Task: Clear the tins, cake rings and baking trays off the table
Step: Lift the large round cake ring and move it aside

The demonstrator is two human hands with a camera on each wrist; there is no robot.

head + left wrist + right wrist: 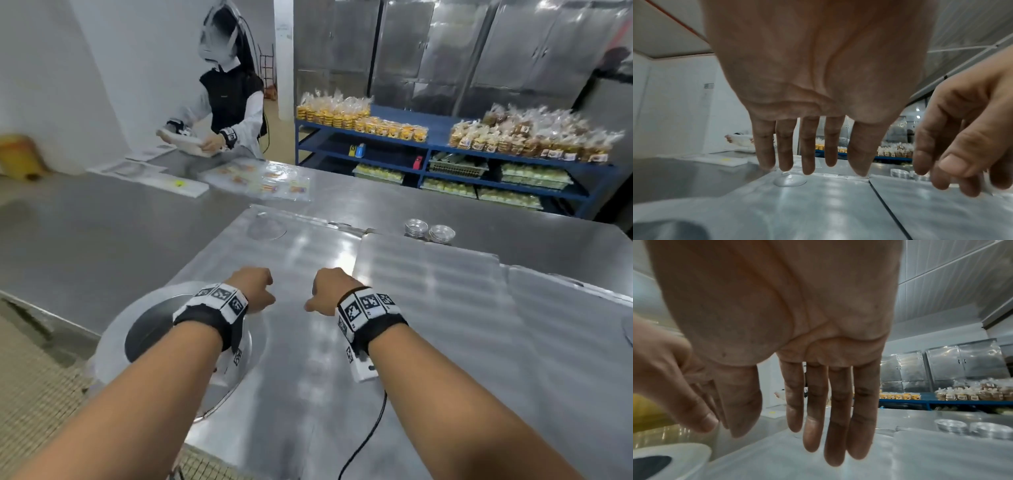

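Flat steel baking trays [294, 250] lie side by side on the steel table [85, 233], with another tray [428, 274] to the right. A round cake tin [113, 339] with a dark inside sits at the near left, under my left forearm. Two stacks of small tins [428, 231] stand beyond the right tray, also seen in the right wrist view [970, 427]. A thin round disc [790, 180] lies at the far end of the left tray. My left hand [255, 291] and right hand [329, 291] hover side by side over the trays, fingers hanging straight, holding nothing.
Another person [229, 102] at the table's far left handles a white flat item. Clear plastic sheets [260, 180] lie near them. A blue shelf [445, 144] with bagged baked goods stands behind. A black cable [370, 435] hangs from my right wrist.
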